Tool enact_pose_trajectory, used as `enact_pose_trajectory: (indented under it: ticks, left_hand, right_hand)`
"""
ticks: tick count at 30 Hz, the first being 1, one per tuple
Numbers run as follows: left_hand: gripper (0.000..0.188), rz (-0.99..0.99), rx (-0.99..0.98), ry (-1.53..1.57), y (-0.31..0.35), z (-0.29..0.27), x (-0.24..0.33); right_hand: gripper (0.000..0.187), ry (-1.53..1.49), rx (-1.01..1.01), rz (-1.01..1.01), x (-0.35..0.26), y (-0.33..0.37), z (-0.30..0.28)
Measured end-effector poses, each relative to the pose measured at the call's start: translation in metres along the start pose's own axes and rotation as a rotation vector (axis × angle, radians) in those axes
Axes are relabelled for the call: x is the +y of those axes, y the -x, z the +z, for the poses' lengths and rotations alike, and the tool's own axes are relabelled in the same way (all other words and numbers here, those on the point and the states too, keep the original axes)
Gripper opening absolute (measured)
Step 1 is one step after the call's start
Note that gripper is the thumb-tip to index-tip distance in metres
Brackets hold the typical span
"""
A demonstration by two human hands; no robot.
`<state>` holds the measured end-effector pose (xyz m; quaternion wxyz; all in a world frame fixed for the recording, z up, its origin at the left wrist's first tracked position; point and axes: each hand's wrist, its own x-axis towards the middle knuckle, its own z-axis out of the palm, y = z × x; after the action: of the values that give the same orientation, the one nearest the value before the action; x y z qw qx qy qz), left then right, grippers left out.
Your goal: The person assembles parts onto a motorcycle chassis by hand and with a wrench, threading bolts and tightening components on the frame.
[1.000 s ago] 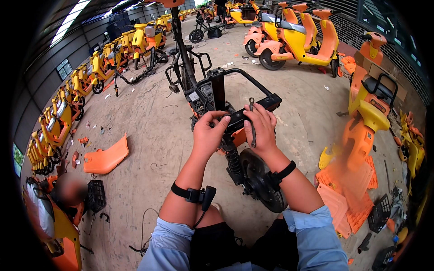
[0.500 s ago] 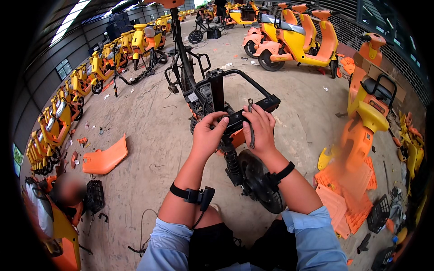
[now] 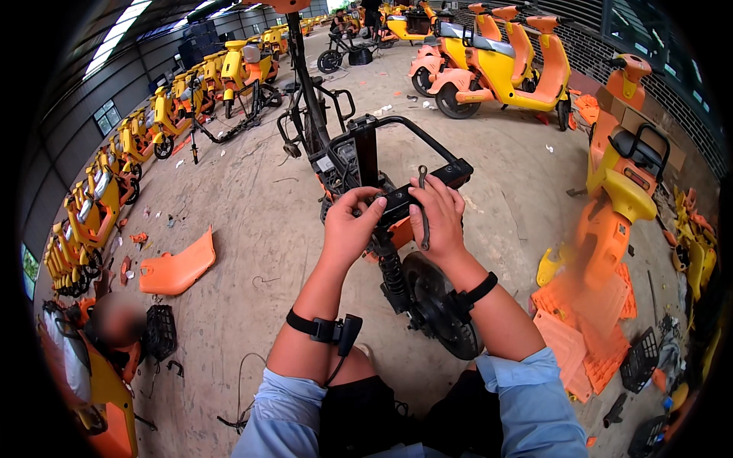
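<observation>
Before me stands a stripped scooter frame [image 3: 311, 114] with its rear wheel [image 3: 437, 305] toward me and a spring shock absorber [image 3: 393, 282] beside it. My left hand [image 3: 353, 229] is at the left end of the black crossbar [image 3: 398, 200], thumb and fingers pinched together; anything between them is hidden. My right hand [image 3: 443, 217] rests against the same crossbar. It holds a dark double-ended wrench [image 3: 424, 235], roughly upright, between thumb and fingers. A black tubular rail [image 3: 416, 130] loops up behind the crossbar.
An orange body panel [image 3: 179, 263] lies on the floor at left. Rows of yellow-orange scooters [image 3: 233, 72] line the left, with more scooters [image 3: 511, 69] back right. Orange panels [image 3: 569, 343] and a black basket [image 3: 640, 360] lie at right. A person [image 3: 342, 27] is far back.
My hands and the wrench stay almost exactly where they were. At the far back, the person near the bare frame has shifted slightly.
</observation>
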<state>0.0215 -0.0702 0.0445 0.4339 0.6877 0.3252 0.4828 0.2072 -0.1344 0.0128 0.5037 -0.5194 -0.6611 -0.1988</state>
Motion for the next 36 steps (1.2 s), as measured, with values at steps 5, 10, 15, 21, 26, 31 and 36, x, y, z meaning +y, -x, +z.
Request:
enact_pose_trajectory:
  ticks: [5,10,15,21,26,31,36]
  left_hand:
    - [0.025,0.042,0.011,0.004,-0.0012,0.0018,-0.0004]
    - [0.027,0.007,0.001,0.021,-0.0010,0.0031,-0.0026]
    - [0.025,0.060,0.054,-0.046,-0.0015,0.0024,-0.0076]
    - [0.026,0.025,0.025,0.027,-0.0019,0.0038,-0.0068]
    - [0.024,0.044,0.020,-0.066,-0.0001,0.0012,-0.0053]
    - [0.027,-0.010,0.007,0.046,-0.0011,0.0050,-0.0006]
    - [0.028,0.092,0.073,-0.050,-0.0007,0.0056,-0.0006]
  right_hand:
    - [0.029,0.002,-0.001,-0.003,0.0001,0.0003,0.0003]
    - [0.027,-0.005,-0.013,0.005,0.0010,0.0010,0.0006]
    - [0.029,0.002,-0.003,0.000,-0.0009,0.0000,0.0003]
    - [0.031,0.007,0.007,-0.011,0.0006,0.0002,0.0003]
    - [0.031,0.012,0.000,-0.008,-0.0006,0.0001,0.0000]
    - [0.032,0.012,0.003,-0.010,0.0000,0.0002,0.0003]
    - [0.032,0.010,0.002,-0.007,0.0003,0.0007,0.0002]
